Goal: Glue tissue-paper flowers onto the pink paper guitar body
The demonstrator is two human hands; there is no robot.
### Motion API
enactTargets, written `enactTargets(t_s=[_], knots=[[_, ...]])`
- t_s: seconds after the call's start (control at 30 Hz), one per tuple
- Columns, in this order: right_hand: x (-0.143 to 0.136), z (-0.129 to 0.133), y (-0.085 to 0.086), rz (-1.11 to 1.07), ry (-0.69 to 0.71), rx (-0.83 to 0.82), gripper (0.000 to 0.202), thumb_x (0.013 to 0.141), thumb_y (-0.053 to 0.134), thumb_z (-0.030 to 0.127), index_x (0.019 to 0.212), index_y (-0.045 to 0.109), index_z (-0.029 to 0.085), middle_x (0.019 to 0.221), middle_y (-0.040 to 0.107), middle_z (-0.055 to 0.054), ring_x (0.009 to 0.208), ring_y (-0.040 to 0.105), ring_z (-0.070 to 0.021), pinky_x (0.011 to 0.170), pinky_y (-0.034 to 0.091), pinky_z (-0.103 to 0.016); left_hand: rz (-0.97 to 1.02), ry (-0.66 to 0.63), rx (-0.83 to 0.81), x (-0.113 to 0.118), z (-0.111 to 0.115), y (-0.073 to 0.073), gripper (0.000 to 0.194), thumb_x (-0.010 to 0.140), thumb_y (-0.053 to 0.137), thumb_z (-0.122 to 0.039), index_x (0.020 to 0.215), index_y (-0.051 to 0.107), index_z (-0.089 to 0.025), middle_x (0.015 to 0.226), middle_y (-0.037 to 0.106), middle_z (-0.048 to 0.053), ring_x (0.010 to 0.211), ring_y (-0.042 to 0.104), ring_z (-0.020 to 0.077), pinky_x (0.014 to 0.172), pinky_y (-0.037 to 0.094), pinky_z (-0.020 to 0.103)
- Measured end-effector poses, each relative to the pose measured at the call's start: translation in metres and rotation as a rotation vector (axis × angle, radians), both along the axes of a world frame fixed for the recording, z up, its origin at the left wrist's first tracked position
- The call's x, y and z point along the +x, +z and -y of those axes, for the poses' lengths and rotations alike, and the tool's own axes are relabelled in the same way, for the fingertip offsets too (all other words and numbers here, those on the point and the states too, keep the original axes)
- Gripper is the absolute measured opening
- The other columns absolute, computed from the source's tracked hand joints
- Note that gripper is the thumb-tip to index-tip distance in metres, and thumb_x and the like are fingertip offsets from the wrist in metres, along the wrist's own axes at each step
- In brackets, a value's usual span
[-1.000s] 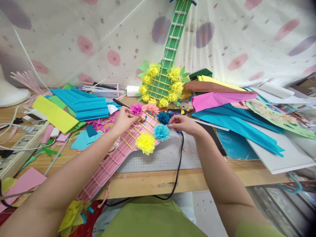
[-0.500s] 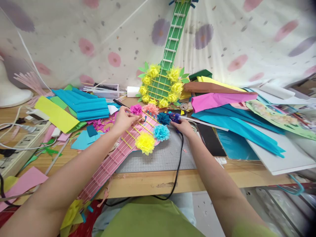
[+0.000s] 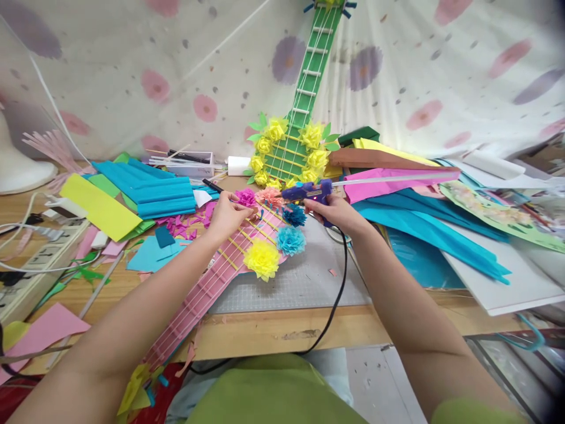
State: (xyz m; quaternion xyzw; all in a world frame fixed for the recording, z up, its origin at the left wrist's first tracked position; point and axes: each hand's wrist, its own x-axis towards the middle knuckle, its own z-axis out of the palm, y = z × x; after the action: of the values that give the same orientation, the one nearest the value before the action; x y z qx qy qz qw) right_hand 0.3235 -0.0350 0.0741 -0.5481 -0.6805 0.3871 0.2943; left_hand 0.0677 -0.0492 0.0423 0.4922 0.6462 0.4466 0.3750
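Observation:
A pink paper guitar (image 3: 198,301) lies slanted on a grey cutting mat (image 3: 304,288), its neck toward me. Around its body sit a yellow paper flower (image 3: 262,259), a light blue one (image 3: 291,240), a dark blue one (image 3: 294,215), a magenta one (image 3: 245,198) and a coral one (image 3: 270,197). My right hand (image 3: 333,213) grips a blue glue gun (image 3: 309,191) above the dark blue flower, nozzle pointing left; a long white glue stick (image 3: 388,178) extends from its back. My left hand (image 3: 229,217) pinches something too small to make out over the guitar body, beside the magenta flower.
Behind stands a green paper guitar (image 3: 286,150) ringed with yellow flowers. Folded blue crepe paper (image 3: 165,197) and a power strip (image 3: 42,265) are on the left. Papers and a white board (image 3: 498,282) are stacked at right. The gun's black cord (image 3: 338,300) hangs over the table edge.
My right hand has lifted the glue gun from beside the dark blue flower, and its nozzle now reaches further left over the guitar. My left hand stays almost in place, still pinching.

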Motion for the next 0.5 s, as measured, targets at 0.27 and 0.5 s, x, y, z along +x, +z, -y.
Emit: enactTargets(t_s=[0.27,0.5], knots=[[-0.031,0.005,-0.003,0.141,0.076,-0.022,0.04,0.072,0.062,0.058,0.077,0.064,0.019,0.054,0.052,0.0,0.053,0.049,-0.0117,0.052,0.042,-0.025,0.005,-0.008,-0.008,-0.007,0.001,-0.002,0.047,0.062,0.072,-0.019,0.088,0.033,-0.023,0.066,0.063,-0.005,0.051,0.062,0.0137,0.048,0.049,0.024],[-0.036,0.002,-0.006,0.153,0.098,0.007,0.039,0.075,0.062,0.056,0.086,0.067,0.019,0.06,0.058,-0.003,0.063,0.056,-0.0156,0.059,0.047,-0.028,0.03,-0.004,-0.045,-0.005,0.002,0.003,0.048,0.063,0.073,-0.018,0.09,0.033,-0.023,0.066,0.064,-0.005,0.05,0.062,0.0136,0.048,0.051,0.025]])
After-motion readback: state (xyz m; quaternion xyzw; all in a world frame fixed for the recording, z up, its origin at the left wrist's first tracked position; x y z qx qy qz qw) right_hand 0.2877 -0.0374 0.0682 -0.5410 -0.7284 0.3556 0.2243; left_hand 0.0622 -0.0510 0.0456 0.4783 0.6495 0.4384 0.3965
